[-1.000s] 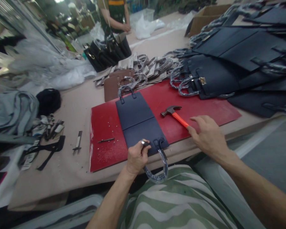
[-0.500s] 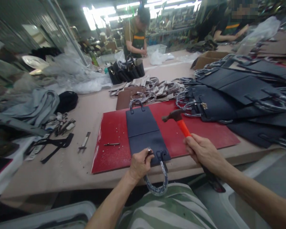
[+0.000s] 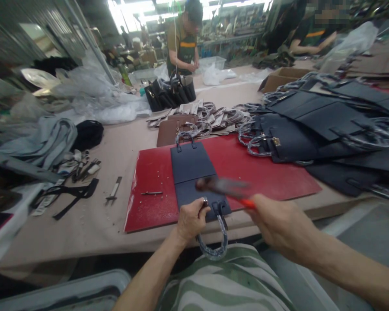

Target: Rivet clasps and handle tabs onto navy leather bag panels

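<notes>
A flat navy bag panel lies on a red board at the table's near edge. Its plastic-wrapped handle hangs over the edge toward me. My left hand is closed in a pinch on a small metal piece held upright at the panel's near edge. My right hand grips the orange handle of a hammer. The hammer is blurred by motion, with its head over the panel near my left hand.
Stacked navy bags with wrapped handles fill the right of the table. A thin metal rod lies on the board. Tools and straps lie to the left, a brown bag behind. A person stands at the far end.
My right hand took the hammer off the red board, lifted it, and swung its head left over the panel. My left hand stayed at the panel's near edge.
</notes>
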Tool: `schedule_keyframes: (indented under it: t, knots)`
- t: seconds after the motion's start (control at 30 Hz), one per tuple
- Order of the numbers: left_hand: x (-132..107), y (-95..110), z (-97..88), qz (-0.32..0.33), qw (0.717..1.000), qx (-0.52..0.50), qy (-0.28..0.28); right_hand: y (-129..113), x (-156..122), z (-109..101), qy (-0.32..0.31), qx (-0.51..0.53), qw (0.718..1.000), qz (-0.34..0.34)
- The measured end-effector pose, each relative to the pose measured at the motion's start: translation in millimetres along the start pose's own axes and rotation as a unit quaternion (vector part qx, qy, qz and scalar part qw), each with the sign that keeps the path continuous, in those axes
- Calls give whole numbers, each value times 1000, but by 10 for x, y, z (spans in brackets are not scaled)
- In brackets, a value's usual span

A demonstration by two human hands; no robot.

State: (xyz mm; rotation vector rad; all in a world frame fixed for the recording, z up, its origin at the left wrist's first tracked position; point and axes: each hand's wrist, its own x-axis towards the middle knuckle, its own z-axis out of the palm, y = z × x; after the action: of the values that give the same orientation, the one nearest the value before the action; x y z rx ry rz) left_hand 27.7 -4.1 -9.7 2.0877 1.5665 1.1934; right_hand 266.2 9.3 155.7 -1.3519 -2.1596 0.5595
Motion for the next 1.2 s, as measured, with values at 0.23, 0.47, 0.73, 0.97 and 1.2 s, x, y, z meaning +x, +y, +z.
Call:
schedule_keyframes:
  t: [0.23, 0.47, 0.73, 0.97, 1.2]
  knots:
    - [22, 3, -8, 10, 1000, 7, -4, 666, 169, 216, -120, -21, 992, 39]
    - [32, -11, -52, -7, 1000, -27, -14, 1149, 523, 660, -64, -186, 972, 128]
    - [21, 17, -53, -45, 998, -50, -15, 675, 184, 1220, -113, -95, 976, -160]
    - [287, -57, -191, -234, 945, -209, 89, 621, 157, 1538, -122, -94, 981, -119]
    - [388, -373, -756, -283, 919, -216, 168, 590, 288, 1509, -150, -98, 979, -101]
